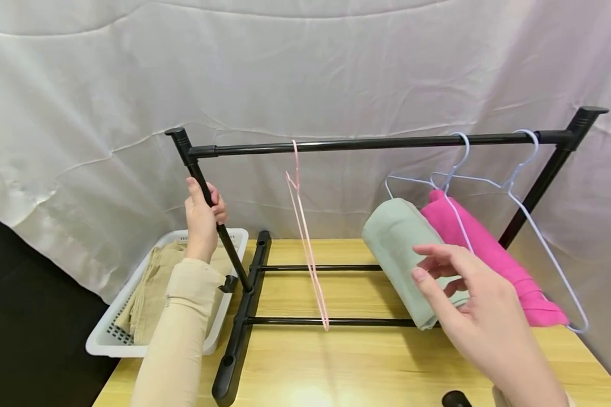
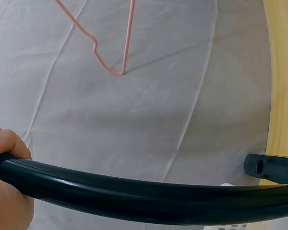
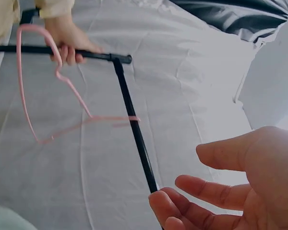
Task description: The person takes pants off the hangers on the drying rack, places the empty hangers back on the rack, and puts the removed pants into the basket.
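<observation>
A white basket [image 1: 109, 347] of beige cloth [image 1: 158, 288] stands at the left of the wooden bench [image 1: 346, 362], partly hidden behind the left forearm [image 1: 180, 333]. On the right, magenta cloth [image 1: 504, 265] and pale green cloth [image 1: 397, 243] hang from light-blue hangers [image 1: 542, 232]; a pink hanger [image 1: 309, 243] hangs left of centre. The black clothes rack [image 1: 346, 321] stands on the bench, its top rail [image 1: 366, 144] running left to right, its left foot [image 1: 234, 347] near to far. The left hand [image 1: 203, 215] grips its left upright [image 1: 228, 243]. The right hand [image 1: 483, 305], fingers bent and thumb apart, hangs before the pale green cloth.
</observation>
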{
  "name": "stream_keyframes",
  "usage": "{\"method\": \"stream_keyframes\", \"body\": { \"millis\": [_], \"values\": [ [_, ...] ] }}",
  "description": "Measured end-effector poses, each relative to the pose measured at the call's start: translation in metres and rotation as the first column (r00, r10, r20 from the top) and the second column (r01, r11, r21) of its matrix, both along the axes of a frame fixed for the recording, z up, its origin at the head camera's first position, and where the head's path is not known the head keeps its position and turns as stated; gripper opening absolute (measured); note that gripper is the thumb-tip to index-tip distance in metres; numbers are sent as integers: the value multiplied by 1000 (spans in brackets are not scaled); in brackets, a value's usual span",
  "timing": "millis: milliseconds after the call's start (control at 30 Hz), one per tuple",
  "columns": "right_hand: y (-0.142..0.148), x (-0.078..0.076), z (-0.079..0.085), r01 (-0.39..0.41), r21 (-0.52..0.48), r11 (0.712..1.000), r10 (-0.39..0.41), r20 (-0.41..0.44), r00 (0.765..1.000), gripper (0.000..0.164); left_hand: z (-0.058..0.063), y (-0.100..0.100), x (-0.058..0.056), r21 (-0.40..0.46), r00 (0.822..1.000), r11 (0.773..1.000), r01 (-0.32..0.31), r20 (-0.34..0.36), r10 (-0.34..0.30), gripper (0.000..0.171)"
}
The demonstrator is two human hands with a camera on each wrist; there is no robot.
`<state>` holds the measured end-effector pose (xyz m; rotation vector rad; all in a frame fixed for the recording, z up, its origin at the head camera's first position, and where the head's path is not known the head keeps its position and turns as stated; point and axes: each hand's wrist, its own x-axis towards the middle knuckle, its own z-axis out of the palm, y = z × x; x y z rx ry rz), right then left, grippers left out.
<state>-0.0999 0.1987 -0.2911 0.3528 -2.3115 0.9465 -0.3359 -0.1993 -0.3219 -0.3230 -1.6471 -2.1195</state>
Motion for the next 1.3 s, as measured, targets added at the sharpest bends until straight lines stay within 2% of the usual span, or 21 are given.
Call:
{"method": "stream_keyframes", "body": {
  "millis": [200,433,633,833,1067,1167,1300],
  "values": [
    [30,-7,1,70,8,997,-70,-29,997,35,1,-4,3,-10,1000,1000,7,5,-7,63],
    [70,-30,-4,158,16,987,-159,94,983,56,0,-3,3,-17,1000,1000,-4,6,4,63],
    [86,-49,-22,129,40,991,-134,163,978,60,1,-2,3,-22,1000,1000,2,-4,-2,64],
    [89,-56,-40,124,50,991,-132,194,972,55,1,-2,3,-30,1000,1000,-9,-12,8,63],
    [84,-54,-47,143,58,988,-152,192,970,44,1,-2,3,-38,1000,999,-14,-21,13,64],
    [80,-54,-49,140,30,990,-143,164,976,33,1,-2,3,-40,1000,999,-13,-21,12,63],
    [78,-53,-51,147,11,989,-147,114,983,27,1,-2,2,-39,1000,999,-8,-14,8,64]
  ]
}}
